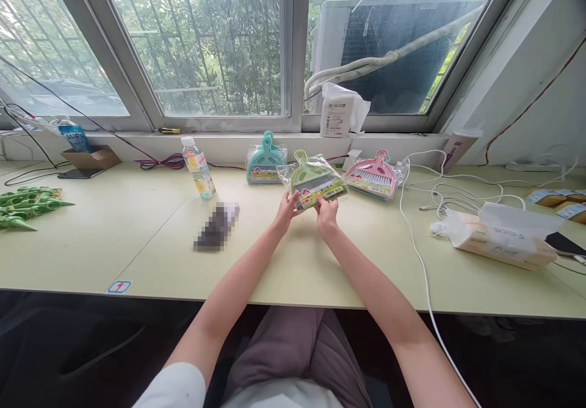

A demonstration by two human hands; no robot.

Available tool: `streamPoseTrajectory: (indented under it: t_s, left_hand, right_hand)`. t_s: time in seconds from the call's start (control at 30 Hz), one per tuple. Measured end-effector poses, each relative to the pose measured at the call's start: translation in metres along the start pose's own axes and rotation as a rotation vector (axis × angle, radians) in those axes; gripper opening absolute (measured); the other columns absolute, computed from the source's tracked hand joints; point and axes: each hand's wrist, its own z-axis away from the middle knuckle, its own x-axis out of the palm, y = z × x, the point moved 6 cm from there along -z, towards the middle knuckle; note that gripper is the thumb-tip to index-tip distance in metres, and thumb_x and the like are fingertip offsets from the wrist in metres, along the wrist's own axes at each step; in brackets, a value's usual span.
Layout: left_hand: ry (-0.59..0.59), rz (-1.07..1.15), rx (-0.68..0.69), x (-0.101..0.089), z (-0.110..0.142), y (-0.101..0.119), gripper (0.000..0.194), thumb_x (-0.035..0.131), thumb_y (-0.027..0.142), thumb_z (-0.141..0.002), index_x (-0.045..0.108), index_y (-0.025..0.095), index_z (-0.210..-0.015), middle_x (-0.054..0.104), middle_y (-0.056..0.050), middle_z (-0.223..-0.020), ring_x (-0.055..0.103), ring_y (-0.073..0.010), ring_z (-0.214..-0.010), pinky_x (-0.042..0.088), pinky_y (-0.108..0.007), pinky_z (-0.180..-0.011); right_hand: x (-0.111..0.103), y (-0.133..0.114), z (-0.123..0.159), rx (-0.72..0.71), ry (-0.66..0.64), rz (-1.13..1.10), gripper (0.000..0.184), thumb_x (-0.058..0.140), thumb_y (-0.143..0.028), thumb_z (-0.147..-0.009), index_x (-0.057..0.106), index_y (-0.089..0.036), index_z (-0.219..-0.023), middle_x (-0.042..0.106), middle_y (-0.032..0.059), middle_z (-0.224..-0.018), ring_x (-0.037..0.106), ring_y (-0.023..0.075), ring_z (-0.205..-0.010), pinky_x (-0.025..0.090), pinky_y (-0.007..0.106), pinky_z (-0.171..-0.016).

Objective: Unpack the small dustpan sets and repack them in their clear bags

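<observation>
At the far left of the pale yellow-green bench, a bundle of bright green, pointed, bud-like pieces lies near the edge of view. Behind it, a blue-labelled container stands at a brown cardboard box. Further right, a clear plastic bottle with a yellow-and-orange label stands upright, near a dark rectangular object blurred by pixels. Next, a teal plastic dustpan-and-brush set in clear wrapping rests towards the back.

In the middle, a light green plastic dustpan-and-brush set in clear wrapping is held tilted, handle pointing away. The left hand has its fingers grasping the set's lower left corner; the right hand has its fingers gripping the near edge. Just to the right lie wrapped pink plastic dustpan-and-brush goods, then a loose white cable and a pale, plastic-wrapped tissue pack.
</observation>
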Motion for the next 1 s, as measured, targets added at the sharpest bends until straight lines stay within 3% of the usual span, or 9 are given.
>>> streamPoseTrajectory:
  t_s: [0.1,0.2,0.4,0.47,0.57,0.73,0.87,0.93,1.0]
  left_hand:
    - [-0.081,0.069,-0.129,-0.005,-0.007,-0.003,0.056,0.052,0.061,-0.083,0.056,0.018,-0.118,0.066,-0.013,-0.116,0.062,-0.0252,-0.11,0.051,-0.038,-0.092]
    - [-0.098,0.03,-0.165,-0.004,-0.003,-0.003,0.049,0.055,0.054,-0.084,0.056,0.017,-0.116,0.067,-0.012,-0.115,0.063,-0.0237,-0.11,0.048,-0.039,-0.096]
    - [-0.424,-0.038,-0.31,0.029,0.015,-0.027,0.053,0.059,0.05,-0.083,0.051,0.021,-0.127,0.065,-0.015,-0.121,0.067,-0.0247,-0.103,0.047,-0.043,-0.095]
    - [-0.374,-0.028,-0.328,0.026,0.009,-0.032,0.053,0.056,0.054,-0.083,0.052,0.021,-0.125,0.065,-0.015,-0.12,0.067,-0.0259,-0.101,0.052,-0.042,-0.088]
    - [-0.2,0.021,-0.256,0.009,-0.006,-0.029,0.048,0.057,0.052,-0.083,0.055,0.021,-0.119,0.066,-0.013,-0.118,0.066,-0.0253,-0.101,0.056,-0.038,-0.079]
    - [-0.025,0.06,-0.155,-0.017,-0.017,-0.023,0.04,0.066,0.022,-0.075,0.056,0.013,-0.113,0.068,-0.012,-0.107,0.067,-0.022,-0.09,0.059,-0.039,-0.077]
    - [0.039,0.125,-0.134,-0.035,-0.027,-0.027,0.039,0.061,0.014,-0.075,0.053,0.013,-0.112,0.068,-0.011,-0.104,0.067,-0.022,-0.087,0.06,-0.043,-0.074]
    - [0.071,0.164,-0.148,-0.045,-0.033,-0.028,0.037,0.059,0.013,-0.075,0.052,0.014,-0.112,0.067,-0.011,-0.106,0.068,-0.0209,-0.085,0.06,-0.042,-0.073]
    - [0.139,0.193,-0.188,-0.057,-0.037,-0.029,0.037,0.057,0.011,-0.076,0.052,0.014,-0.113,0.068,-0.01,-0.103,0.068,-0.0184,-0.081,0.061,-0.038,-0.071]
  right_hand:
    - [-0.001,-0.002,-0.005,-0.004,0.005,0.017,0.03,0.064,-0.014,-0.071,0.046,-0.022,-0.094,0.064,0.0058,-0.112,0.065,0.0151,-0.096,0.056,0.036,-0.086]
    - [-0.004,-0.003,-0.008,-0.01,0.022,0.073,0.031,0.064,-0.015,-0.07,0.047,-0.022,-0.096,0.065,0.0061,-0.108,0.065,0.0157,-0.095,0.056,0.036,-0.084]
    - [-0.018,-0.008,-0.022,-0.039,0.077,0.174,0.032,0.058,-0.02,-0.073,0.048,-0.024,-0.103,0.066,0.0017,-0.102,0.066,0.0139,-0.087,0.057,0.038,-0.083]
    - [-0.02,-0.005,-0.025,-0.024,0.079,0.134,0.032,0.057,-0.02,-0.074,0.047,-0.024,-0.105,0.066,0.0012,-0.102,0.066,0.0131,-0.085,0.056,0.037,-0.083]
    - [-0.015,0.003,-0.023,-0.008,0.033,0.09,0.031,0.057,-0.018,-0.075,0.048,-0.023,-0.104,0.066,0.0007,-0.1,0.066,0.0123,-0.089,0.055,0.034,-0.087]
    - [0.002,0.011,-0.013,0.179,-0.139,0.163,0.022,0.057,-0.013,-0.077,0.051,-0.019,-0.097,0.068,0.003,-0.09,0.068,0.015,-0.081,0.056,0.035,-0.084]
    - [0.004,-0.004,-0.017,0.345,-0.302,0.34,0.015,0.056,-0.028,-0.085,0.057,-0.014,-0.091,0.069,0.0108,-0.082,0.07,0.022,-0.076,0.057,0.041,-0.078]
    - [-0.006,-0.023,-0.027,0.226,-0.279,0.48,0.013,0.055,-0.027,-0.085,0.059,-0.015,-0.089,0.069,0.0118,-0.086,0.07,0.0242,-0.081,0.056,0.045,-0.08]
    - [-0.015,-0.044,-0.035,-0.023,-0.251,0.599,0.01,0.056,-0.021,-0.082,0.062,-0.018,-0.09,0.069,0.0102,-0.098,0.067,0.0239,-0.096,0.052,0.047,-0.09]
